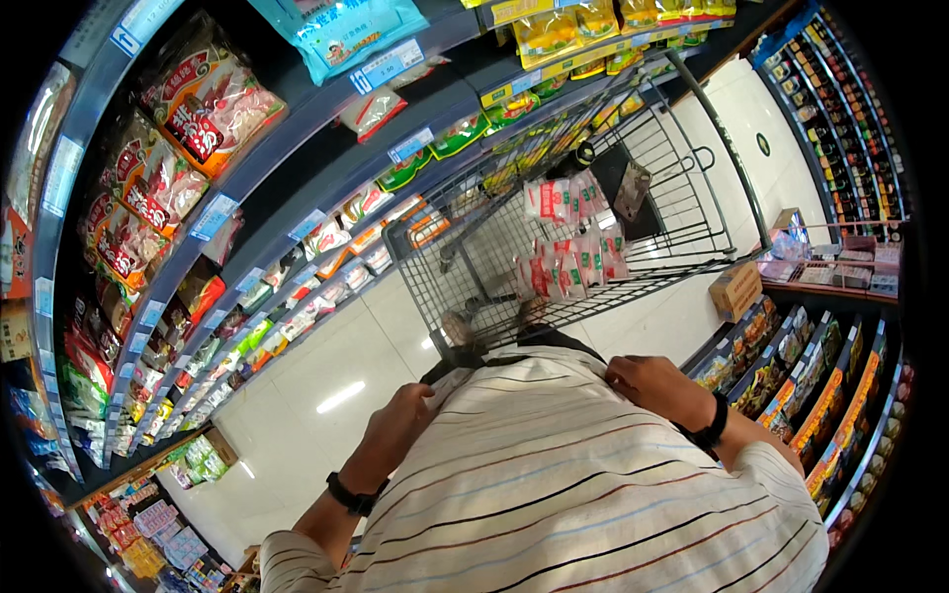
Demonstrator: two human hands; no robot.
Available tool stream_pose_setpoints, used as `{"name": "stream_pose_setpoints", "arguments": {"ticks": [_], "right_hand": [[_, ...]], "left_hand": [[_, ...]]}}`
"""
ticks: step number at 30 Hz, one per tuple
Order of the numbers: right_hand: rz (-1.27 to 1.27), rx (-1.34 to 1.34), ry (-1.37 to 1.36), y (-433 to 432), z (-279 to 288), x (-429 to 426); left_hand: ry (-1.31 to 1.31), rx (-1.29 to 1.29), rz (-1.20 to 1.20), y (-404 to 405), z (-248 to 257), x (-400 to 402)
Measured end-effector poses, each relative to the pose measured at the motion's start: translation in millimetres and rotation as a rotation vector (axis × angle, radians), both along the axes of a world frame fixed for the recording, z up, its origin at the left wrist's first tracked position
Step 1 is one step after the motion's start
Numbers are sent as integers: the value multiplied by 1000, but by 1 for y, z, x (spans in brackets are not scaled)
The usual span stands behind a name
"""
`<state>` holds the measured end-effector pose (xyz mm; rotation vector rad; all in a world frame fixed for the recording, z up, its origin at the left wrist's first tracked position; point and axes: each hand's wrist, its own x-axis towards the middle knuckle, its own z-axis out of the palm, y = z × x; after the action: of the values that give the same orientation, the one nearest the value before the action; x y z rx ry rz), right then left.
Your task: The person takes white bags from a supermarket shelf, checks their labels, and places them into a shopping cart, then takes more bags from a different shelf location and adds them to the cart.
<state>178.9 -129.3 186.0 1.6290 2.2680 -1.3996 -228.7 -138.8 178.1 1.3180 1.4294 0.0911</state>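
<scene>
My left hand (397, 422) has its fingers curled at the left side of the hem of a white shirt (571, 459) with thin coloured stripes. On the other side, my right hand (656, 389) grips the same hem, its fingers bent into the cloth. A black band sits on each wrist. Beyond the hem stands a grey wire shopping cart (395, 248). Inside it lie two groups of clear-and-white plastic packets, one farther off (552, 200) and one nearer (567, 270), with red and green print. A dark flat panel with a brownish patch (632, 191) is near its handle (715, 126).
Grocery shelving (289, 156) with bagged foods and price tags curves along the left and top. On the right are a slanted rack (801, 378) of packets, a cardboard box (735, 290) and shelves of bottles (838, 126). Pale tiled floor (296, 437) runs between.
</scene>
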Motion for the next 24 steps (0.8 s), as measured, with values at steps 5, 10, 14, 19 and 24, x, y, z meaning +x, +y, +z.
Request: {"name": "stream_pose_setpoints", "arguments": {"ticks": [5,10,14,19,24], "right_hand": [[36,-172,3,-4,50,17],[-21,-137,61,-18,39,17],[42,26,29,-32,7,18],[-5,92,-40,-16,11,20],[-57,217,-71,-12,-13,24]], "left_hand": [[-130,69,-159,-21,14,-26],[-142,125,-237,-19,22,-22],[-282,59,-151,-19,20,-22],[-101,-105,-195,-6,44,-15],[85,175,-322,-13,31,-8]]}}
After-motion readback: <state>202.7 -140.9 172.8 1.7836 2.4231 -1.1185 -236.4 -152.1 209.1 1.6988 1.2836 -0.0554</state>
